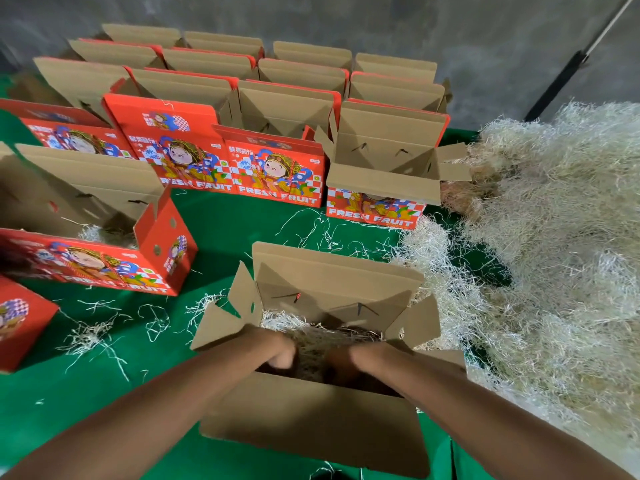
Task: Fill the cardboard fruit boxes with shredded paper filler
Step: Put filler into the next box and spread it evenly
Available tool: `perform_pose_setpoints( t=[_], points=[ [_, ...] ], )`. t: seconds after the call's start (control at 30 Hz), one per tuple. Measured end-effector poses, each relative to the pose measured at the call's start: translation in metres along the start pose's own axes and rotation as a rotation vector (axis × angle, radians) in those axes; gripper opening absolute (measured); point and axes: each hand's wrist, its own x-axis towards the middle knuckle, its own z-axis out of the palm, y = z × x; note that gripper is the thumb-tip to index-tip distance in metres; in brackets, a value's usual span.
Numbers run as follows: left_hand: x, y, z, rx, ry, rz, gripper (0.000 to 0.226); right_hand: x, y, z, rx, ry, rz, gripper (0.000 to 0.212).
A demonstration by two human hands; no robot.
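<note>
left hand (282, 351) | fingers curled down, seemingly gripping | right hand (341, 362) | blurred, grip unclear

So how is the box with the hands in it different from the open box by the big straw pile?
The near box has both hands, left and right, down in its shredded paper. The far box has no hands in it, and its filling can't be seen. Only the far box shows its red printed front. Both stand open on the green floor.

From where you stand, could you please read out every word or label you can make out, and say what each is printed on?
"FRESH FRUIT": front of the open red box by the filler pile.
"FRESH FRUIT": front of the closed red box in the middle.
"FRESH FRUIT", partly blurred: closed red box to its left.
"FRUIT", blurred: long side of the red box at the left.
Larger characters and small logos on the boxes: unreadable.
</note>
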Motion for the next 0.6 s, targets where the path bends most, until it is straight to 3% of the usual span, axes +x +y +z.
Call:
perform_pose_setpoints(
  t=[0.1,0.27,0.4,0.5,0.6],
  points=[
    [0.003,-0.003,0.001,0.034,-0.060,0.006,0.037,0.000,0.022,0.012,-0.078,0.057,0.183,0.036],
    [0.006,-0.006,0.004,0.054,-0.046,-0.026,0.037,-0.001,0.023,0.017,-0.218,0.076,0.221,0.036],
    [0.001,-0.009,-0.002,-0.059,0.110,0.011,0.026,-0.008,0.007,-0.002,-0.041,0.034,0.311,0.035],
    [0.006,-0.009,-0.005,-0.125,0.298,0.013,0.023,-0.010,-0.005,-0.019,-0.064,0.091,0.252,0.027],
    [0.016,-0.003,-0.005,-0.132,0.380,-0.066,0.047,-0.001,-0.018,-0.026,-0.005,0.169,0.012,0.028]
  ],
)
